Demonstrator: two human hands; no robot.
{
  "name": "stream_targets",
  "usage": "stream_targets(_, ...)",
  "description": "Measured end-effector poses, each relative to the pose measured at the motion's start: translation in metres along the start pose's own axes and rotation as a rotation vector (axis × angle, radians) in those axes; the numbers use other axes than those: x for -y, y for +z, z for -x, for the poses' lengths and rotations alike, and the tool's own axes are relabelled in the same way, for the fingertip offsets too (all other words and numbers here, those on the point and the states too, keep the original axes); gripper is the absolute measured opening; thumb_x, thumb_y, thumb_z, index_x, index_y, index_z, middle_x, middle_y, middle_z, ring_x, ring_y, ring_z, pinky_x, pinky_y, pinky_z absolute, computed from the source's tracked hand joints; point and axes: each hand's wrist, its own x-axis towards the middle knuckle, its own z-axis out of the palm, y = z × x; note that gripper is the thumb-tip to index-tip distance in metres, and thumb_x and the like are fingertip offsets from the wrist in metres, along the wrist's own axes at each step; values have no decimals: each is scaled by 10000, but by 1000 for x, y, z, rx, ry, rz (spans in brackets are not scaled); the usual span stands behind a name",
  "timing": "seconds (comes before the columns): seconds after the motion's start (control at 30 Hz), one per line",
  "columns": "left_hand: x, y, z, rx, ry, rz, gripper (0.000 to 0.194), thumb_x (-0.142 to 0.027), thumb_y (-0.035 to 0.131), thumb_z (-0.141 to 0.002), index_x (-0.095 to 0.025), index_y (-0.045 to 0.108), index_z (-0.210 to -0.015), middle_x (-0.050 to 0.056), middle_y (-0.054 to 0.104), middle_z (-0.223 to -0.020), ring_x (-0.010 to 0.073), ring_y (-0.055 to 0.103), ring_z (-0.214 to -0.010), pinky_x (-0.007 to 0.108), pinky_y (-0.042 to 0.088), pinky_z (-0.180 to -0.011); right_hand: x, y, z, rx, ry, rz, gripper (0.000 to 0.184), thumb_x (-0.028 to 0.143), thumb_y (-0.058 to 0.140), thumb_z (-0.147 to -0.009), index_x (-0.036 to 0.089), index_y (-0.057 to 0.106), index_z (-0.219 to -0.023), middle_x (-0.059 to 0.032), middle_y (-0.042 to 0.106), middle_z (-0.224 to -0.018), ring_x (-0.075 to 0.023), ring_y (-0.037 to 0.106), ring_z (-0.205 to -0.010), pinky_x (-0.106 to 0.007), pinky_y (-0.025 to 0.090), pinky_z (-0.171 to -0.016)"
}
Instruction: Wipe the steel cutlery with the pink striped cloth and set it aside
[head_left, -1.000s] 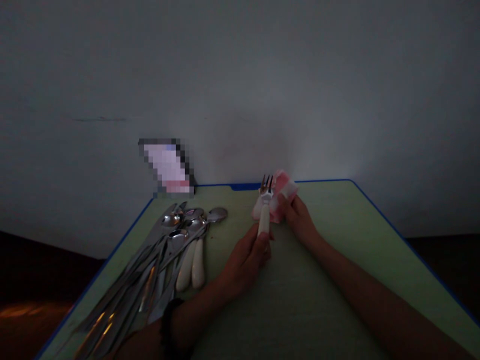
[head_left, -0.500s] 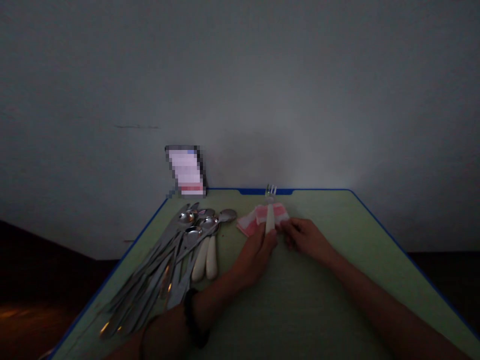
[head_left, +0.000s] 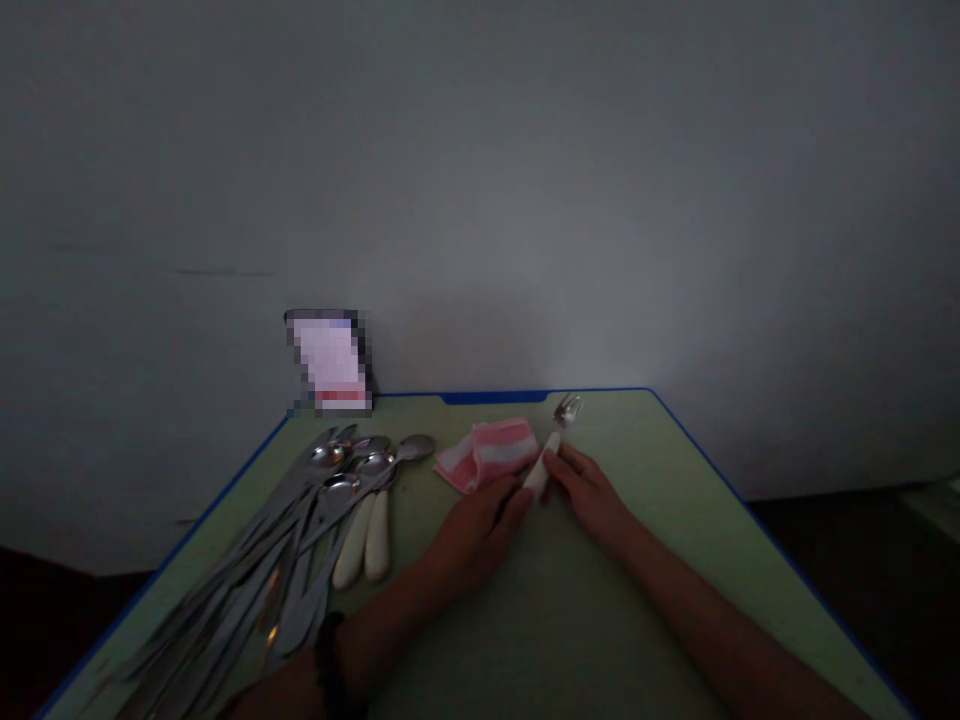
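A fork (head_left: pixel 541 468) with a pale handle and metal tines leans up and to the right between my hands. My left hand (head_left: pixel 476 530) is closed around the lower end of its handle. Higher up the same handle, my right hand (head_left: pixel 592 500) grips it with thumb and fingers. A pink-and-white striped cloth (head_left: pixel 501 450) lies folded just beyond my left fingers, touching them. Whether those fingers also pinch the cloth is hidden.
To the left lies a heap of metal spoons (head_left: pixel 339 488) and other cutlery, with two pale handles (head_left: pixel 377 540) on its near right side. A phone (head_left: pixel 330 362) leans against the wall at the back left. The green table (head_left: pixel 637 620) has a blue rim.
My right hand has moved from the cloth's edge onto the fork handle. The fork has tilted from upright towards the right, and the cloth now sits left of it. The view has shifted right.
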Motion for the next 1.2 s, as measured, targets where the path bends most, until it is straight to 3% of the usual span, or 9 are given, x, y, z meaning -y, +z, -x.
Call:
stream_targets(0.1,3,3,-3,60,-23,-186,305,-338,312,-907,-177,548,-798,27,599,-767,163,543,-703,256,387,-640,3,-42,-10,-153,103,326,348,472,285,-863,182,477,-852,-17,588,-675,-125,495,-474,-237,367,-430)
stream_targets(0.2,3,8,-5,139,55,-326,247,-300,348,-889,-187,547,-795,17,599,-748,156,541,-681,250,363,-612,8,-97,-17,-334,146,1115,370,435,255,-884,186,529,-892,-31,624,-709,-139,574,-610,-239,420,-576)
stream_targets(0.3,1,11,-7,160,104,-382,233,-281,346,-886,-189,540,-797,14,599,-748,149,539,-667,247,357,-605,7,-139,-21,-453,212,1321,424,437,267,-882,139,551,-987,-135,632,-854,-223,591,-807,-326,412,-713)
stream_targets(0.37,1,11,-7,167,106,-390,229,-275,343,-887,-191,538,-801,11,599,-748,145,538,-659,244,356,-599,2,-153,-22,-499,233,1400,454,424,237,-891,130,543,-1051,-164,613,-928,-247,571,-880,-357,397,-763)
stream_targets(0.63,2,8,-6,182,129,-371,213,-265,356,-883,-191,537,-801,4,598,-751,140,537,-663,241,361,-601,-15,-164,-26,-694,286,1582,445,371,296,-870,137,538,-1161,-198,497,-1051,-303,488,-1000,-400,384,-794)
stream_targets(1.2,4,9,-3,161,132,-393,205,-252,368,-875,-185,537,-780,5,594,-731,137,530,-654,234,363,-597,-20,-168,-24,-882,325,1536,408,353,375,-835,120,571,-1106,-182,518,-1015,-290,495,-960,-395,391,-769)
